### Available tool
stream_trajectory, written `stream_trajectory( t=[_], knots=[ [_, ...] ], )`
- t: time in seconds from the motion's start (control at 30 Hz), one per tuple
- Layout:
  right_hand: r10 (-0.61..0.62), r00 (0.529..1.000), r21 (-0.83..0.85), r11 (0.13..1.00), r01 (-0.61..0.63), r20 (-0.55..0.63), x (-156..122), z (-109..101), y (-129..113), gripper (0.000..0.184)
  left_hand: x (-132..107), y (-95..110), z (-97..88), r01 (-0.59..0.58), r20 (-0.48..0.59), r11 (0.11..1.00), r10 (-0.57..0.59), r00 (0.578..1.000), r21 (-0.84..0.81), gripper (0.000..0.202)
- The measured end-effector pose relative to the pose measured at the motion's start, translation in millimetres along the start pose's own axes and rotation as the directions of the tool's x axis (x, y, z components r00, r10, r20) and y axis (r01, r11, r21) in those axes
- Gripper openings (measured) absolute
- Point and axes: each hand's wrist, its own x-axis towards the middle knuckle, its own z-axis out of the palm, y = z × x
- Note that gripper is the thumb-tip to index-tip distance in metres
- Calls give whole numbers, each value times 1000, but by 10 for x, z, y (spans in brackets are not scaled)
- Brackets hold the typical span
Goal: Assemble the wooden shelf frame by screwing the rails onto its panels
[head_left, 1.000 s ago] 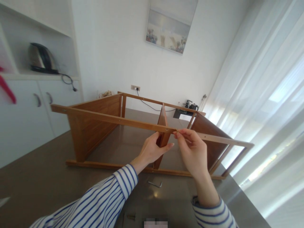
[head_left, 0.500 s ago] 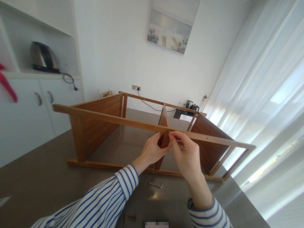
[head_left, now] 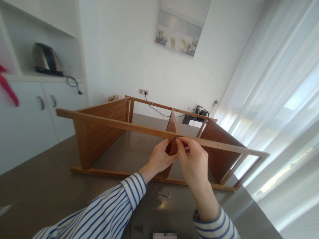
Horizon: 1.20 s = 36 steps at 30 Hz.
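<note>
A wooden shelf frame (head_left: 109, 124) lies on its side on the table, with a middle shelf board (head_left: 171, 122) between its rails. My left hand (head_left: 160, 156) is closed round the near end of that board, just under the upper rail. Close beside it, my right hand (head_left: 193, 157) pinches a small screw against the rail where the board meets it. The fingertips mostly hide this screw. On the table in front of the frame lies an L-shaped hex key (head_left: 163, 194).
A few small screws (head_left: 138, 228) lie at the table's near edge. The grey table (head_left: 50, 192) carries the frame. Behind stand a kettle (head_left: 46, 59) in a cabinet niche and a black appliance (head_left: 200, 111). Sheer curtains (head_left: 281, 99) hang at the right.
My right hand has shifted slightly left, its fingertips now closer against the rail and covering more of the screw. My left hand and the frame stay in place.
</note>
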Motion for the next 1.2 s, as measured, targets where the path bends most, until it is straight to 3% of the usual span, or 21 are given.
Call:
stream_trajectory(
  t=[0.13,0.4,0.73,1.2],
  knots=[
    [8,1000,-41,999,-9,-17,9,19,-32,13,1,3,-8,11,1,1000,-11,1000,-17,30],
    [160,987,-24,987,-160,-8,36,35,-67,13,-4,17,-7,34,-5,998,-35,999,-60,30],
    [150,989,-11,989,-150,-3,45,43,-67,15,3,2,1,-1,7,1000,1,1000,5,31],
    [248,969,16,969,-248,-14,70,31,-5,21,3,35,-20,15,8,1000,-15,1000,-22,39]
  ],
)
